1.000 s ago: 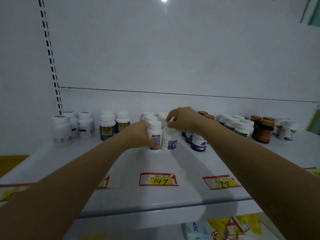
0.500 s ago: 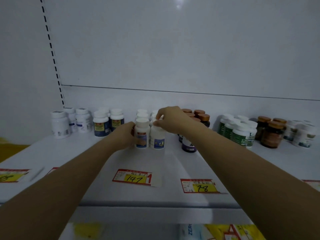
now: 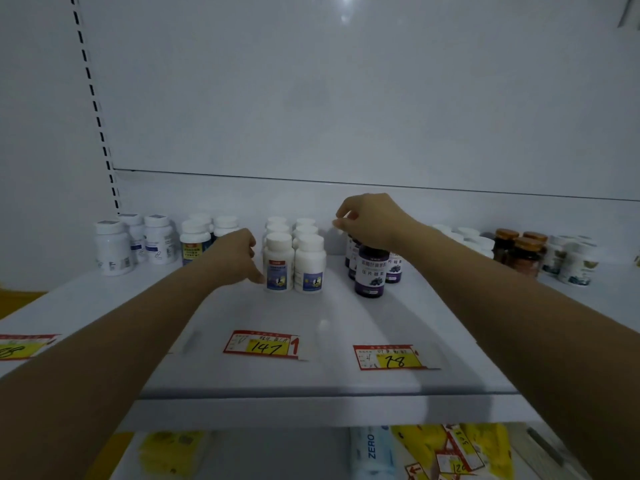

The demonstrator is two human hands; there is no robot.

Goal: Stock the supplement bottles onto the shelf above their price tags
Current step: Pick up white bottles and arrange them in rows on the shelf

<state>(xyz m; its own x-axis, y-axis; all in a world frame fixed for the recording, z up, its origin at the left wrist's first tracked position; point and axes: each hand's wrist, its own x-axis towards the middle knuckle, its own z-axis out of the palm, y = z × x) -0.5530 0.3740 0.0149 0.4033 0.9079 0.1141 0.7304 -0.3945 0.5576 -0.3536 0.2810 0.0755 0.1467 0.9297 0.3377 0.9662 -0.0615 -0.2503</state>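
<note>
- The white shelf (image 3: 325, 317) carries several groups of supplement bottles toward its back wall.
- In the middle, white bottles with blue labels stand upright in two rows running front to back, the rows touching side by side. The front pair (image 3: 294, 263) stands behind the price tag marked 147 (image 3: 265, 345), with bare shelf between them.
- The left hand (image 3: 237, 259) is just left of the front left bottle, back toward the camera. Its fingers are loosely bent and one tip touches the bottle's lower side. It wraps nothing.
- The right hand (image 3: 374, 220) hangs above the purple bottles (image 3: 371, 271), fingers arched loosely downward, gripping nothing.
- The purple bottles stand upright behind the price tag marked 78 (image 3: 389, 357).
- Farther left are plain white bottles (image 3: 112, 247) and bottles with yellow labels (image 3: 195, 244).
- Farther right are brown bottles with orange caps (image 3: 519, 251), then more white ones (image 3: 578, 265).
- Yellow packets (image 3: 485, 445) lie on the level below.
</note>
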